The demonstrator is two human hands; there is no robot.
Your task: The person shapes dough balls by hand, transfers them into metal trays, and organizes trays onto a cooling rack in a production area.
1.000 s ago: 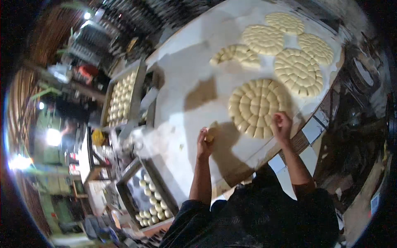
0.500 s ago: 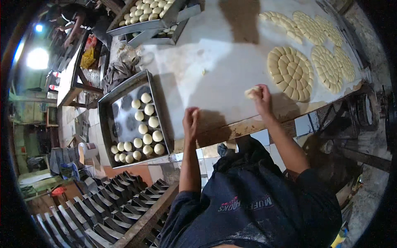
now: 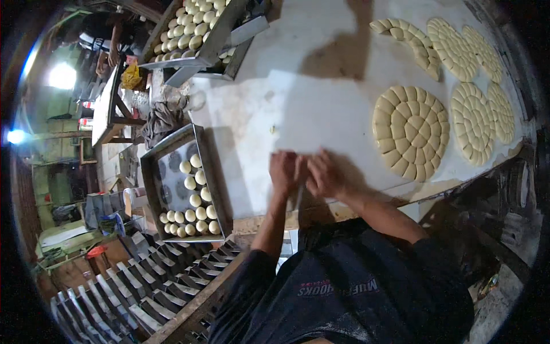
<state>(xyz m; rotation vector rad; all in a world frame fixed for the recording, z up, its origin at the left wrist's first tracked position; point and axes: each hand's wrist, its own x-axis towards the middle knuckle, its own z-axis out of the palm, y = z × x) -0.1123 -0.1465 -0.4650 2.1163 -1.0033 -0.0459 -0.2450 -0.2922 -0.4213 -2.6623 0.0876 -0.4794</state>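
Note:
My left hand (image 3: 285, 174) and my right hand (image 3: 326, 175) meet over the near part of the pale worktable (image 3: 298, 109), fingers curled inward and touching or nearly so. Whatever lies between the fingertips is covered by them; half a second ago a lump of pale dough showed in the right hand. Ahead of the left hand is a small dough scrap (image 3: 272, 129). To the right of my hands lies a large flat dough round (image 3: 415, 129), scored into wedges and blocks. On the left, a metal tray (image 3: 215, 183) bears several smooth dough balls (image 3: 200, 213).
More scored dough rounds (image 3: 472, 123) and a curved dough strip (image 3: 421, 46) lie at the right. Stacked trays of dough balls (image 3: 183, 40) stand at the far left. Metal moulds (image 3: 149, 292) fill a rack at lower left. A person (image 3: 109, 40) stands at another table.
My hands, apart before, have come together, the right one moving left with the dough. My view has shifted, so the tray and dough rounds sit differently in the picture.

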